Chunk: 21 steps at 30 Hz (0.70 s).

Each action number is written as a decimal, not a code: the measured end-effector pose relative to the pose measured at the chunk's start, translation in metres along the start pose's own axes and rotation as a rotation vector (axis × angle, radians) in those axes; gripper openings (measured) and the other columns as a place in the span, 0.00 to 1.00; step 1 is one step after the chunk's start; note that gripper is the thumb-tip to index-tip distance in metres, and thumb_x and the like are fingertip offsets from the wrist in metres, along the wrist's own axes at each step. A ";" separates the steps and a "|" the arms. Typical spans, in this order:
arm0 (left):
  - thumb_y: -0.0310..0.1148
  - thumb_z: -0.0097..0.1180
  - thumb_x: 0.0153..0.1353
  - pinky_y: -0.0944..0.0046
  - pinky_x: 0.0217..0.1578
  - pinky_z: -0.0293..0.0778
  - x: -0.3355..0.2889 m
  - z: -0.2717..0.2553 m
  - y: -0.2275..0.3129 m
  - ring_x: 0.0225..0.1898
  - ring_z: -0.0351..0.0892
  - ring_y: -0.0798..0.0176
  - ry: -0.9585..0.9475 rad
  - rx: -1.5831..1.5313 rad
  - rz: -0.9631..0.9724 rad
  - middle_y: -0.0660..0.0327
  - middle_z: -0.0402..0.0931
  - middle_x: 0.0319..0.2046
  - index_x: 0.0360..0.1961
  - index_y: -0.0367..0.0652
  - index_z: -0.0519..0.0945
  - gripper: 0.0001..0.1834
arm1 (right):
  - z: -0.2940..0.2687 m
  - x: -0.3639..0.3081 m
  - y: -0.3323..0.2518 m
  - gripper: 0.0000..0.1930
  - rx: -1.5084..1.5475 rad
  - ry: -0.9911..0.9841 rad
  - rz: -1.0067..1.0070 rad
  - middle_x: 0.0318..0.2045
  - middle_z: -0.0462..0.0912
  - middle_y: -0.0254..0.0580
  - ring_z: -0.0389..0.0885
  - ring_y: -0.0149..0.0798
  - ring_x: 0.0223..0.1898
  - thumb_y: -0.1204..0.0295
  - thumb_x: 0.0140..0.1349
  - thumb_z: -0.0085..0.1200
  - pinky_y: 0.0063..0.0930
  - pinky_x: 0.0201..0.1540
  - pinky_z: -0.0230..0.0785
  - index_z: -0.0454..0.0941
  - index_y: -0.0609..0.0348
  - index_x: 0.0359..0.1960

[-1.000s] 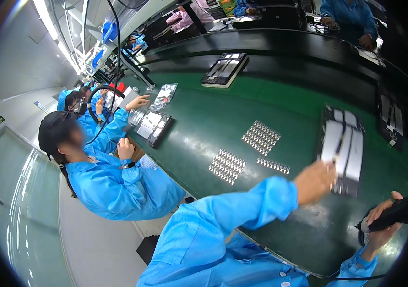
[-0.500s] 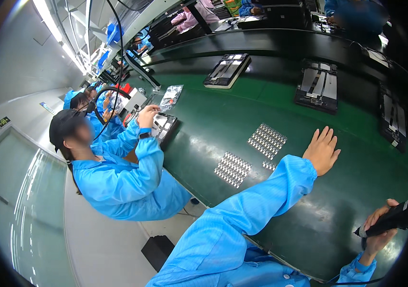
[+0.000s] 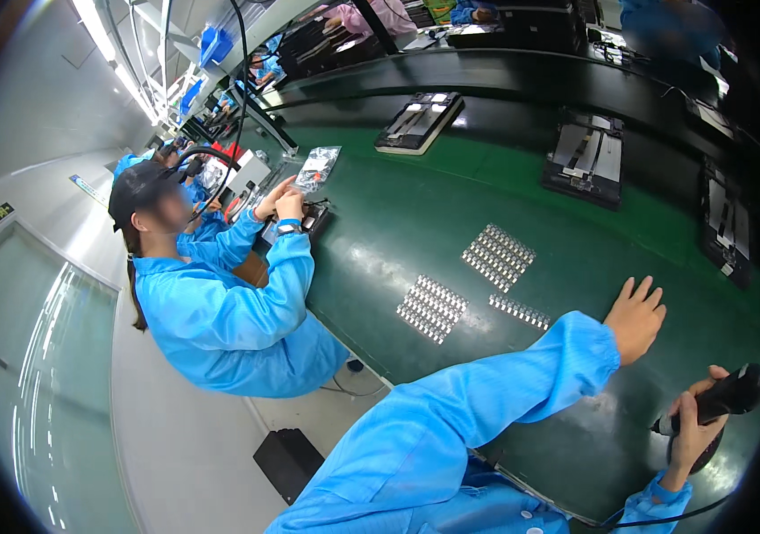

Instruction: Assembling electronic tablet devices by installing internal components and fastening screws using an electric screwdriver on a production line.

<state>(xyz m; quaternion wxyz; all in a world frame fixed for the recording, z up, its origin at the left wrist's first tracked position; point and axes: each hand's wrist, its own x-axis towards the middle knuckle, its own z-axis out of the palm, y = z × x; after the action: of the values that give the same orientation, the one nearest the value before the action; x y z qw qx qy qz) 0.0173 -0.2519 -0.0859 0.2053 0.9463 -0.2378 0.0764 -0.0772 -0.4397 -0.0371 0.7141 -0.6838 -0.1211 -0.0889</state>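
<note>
Evidently the thing in hand is a black powered tool, held over the right end of the bench, toward its near edge. The right hand is wrapped around its rounded body, the narrow dark tip pointing left. The left hand is empty, palm down with fingers loosely spread, above or on the green surface; I cannot tell whether it touches.

The step looks like a pause between pieces, with the tool ready but nothing beneath its tip. The next move would seem to call for a firm right-hand grip and a free left hand to bring a piece within reach.

Left of that hand, toward the middle of the bench, lie an upper block, a lower block and a short strip of small, glinting, metallic-looking parts in tidy rows.

Farther out, along the far edge, sits an opened flat device, rectangular, black-framed with smooth grey panels; a similar unit rests at the right end. The bench top is smooth and slightly glossy, and the blue sleeve falls in soft fabric creases.
</note>
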 end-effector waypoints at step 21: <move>0.34 0.47 0.62 0.37 0.60 0.52 0.216 0.056 0.018 0.65 0.57 0.45 -0.169 0.251 -0.022 0.48 0.61 0.63 0.57 0.38 0.71 0.23 | 0.024 -0.003 -0.004 0.30 0.017 0.204 -0.005 0.23 0.69 0.36 0.70 0.27 0.20 0.83 0.54 0.55 0.17 0.23 0.64 0.56 0.62 0.59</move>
<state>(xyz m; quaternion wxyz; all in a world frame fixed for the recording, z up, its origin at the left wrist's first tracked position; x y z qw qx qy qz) 0.1998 -0.3805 -0.0774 0.0655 0.9702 -0.2323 0.0235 -0.0827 -0.4160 -0.0329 0.7281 -0.6650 -0.0503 -0.1589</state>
